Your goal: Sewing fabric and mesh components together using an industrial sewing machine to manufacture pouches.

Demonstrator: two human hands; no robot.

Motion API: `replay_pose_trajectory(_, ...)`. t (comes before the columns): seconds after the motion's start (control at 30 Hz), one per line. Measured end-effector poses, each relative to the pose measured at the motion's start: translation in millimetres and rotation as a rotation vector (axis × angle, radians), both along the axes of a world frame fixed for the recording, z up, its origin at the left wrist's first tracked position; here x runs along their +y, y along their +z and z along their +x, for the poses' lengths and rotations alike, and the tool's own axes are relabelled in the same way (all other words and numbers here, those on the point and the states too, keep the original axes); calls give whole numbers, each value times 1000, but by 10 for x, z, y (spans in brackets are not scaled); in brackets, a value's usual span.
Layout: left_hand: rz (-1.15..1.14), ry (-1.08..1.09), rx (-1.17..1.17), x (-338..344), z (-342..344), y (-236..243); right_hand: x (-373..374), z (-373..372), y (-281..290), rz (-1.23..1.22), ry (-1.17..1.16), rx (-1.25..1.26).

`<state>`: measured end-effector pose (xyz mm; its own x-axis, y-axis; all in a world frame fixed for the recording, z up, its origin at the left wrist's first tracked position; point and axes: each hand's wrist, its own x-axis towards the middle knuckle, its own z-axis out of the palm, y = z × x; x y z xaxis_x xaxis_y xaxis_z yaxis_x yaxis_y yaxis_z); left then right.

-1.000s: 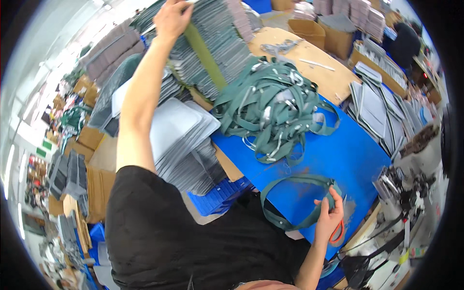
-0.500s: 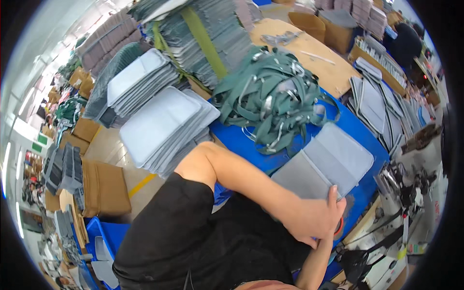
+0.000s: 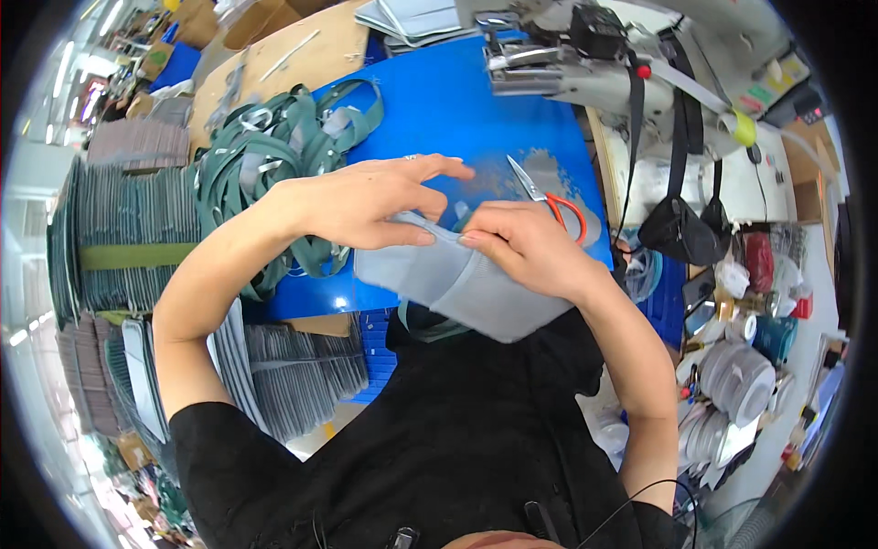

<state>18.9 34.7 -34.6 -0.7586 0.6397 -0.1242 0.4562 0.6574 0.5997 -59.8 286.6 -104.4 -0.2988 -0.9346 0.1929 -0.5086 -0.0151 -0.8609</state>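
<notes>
A grey fabric panel (image 3: 494, 297) with a lighter, sheer section hangs over the table's near edge in front of my body. My left hand (image 3: 375, 201) holds its upper edge between thumb and curled fingers, while the forefinger points outward. Close beside it, my right hand (image 3: 526, 242) pinches the same edge, where a folded seam shows. The panel hides part of both hands' grip. Just past my right hand lie scissors (image 3: 555, 200) with red handles, blades pointing away.
Green straps (image 3: 247, 169) are heaped on the left of the blue table (image 3: 421, 110). Stacked panels (image 3: 302, 361) stand at lower left. A sewing machine (image 3: 549, 64) is at the far right, with a black pouch (image 3: 677, 229) hanging near it.
My view has swung right toward the sewing machine. The panel has come off the tabletop toward my body. My hands, formerly crossed near each other, now both hold its edge.
</notes>
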Motion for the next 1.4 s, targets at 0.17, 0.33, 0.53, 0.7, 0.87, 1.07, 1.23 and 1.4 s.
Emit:
replay_pose_trajectory(0.17, 234, -95, -354, 95, -121, -87, -68, 77, -63, -36, 93, -65)
replay_pose_trajectory(0.33, 99, 100, -289, 59, -144, 24, 14, 30, -165, -249, -123, 62)
replay_pose_trajectory(0.53, 28, 160, -55, -212, -140, 153, 199, -103, -68, -52, -218, -214)
replay_pose_trajectory(0.7, 55, 346, -20, -188, -74, 245, 233, -109, -117, 34, -280, -439)
replay_pose_trajectory(0.87, 74, 392, 11, -172, -18, 255, 206, -77, -92, -27, -259, -512)
replay_pose_trajectory(1.07, 117, 384, 58, -150, -25, 270, 264, -93, -99, -4, -215, -383)
replay_pose_trajectory(1.23, 135, 370, 59, -149, -38, 308, 258, -47, -92, -37, -258, -373)
replay_pose_trajectory(1.4, 160, 373, 69, -170, -77, 294, 257, -42, -54, -13, -270, -410)
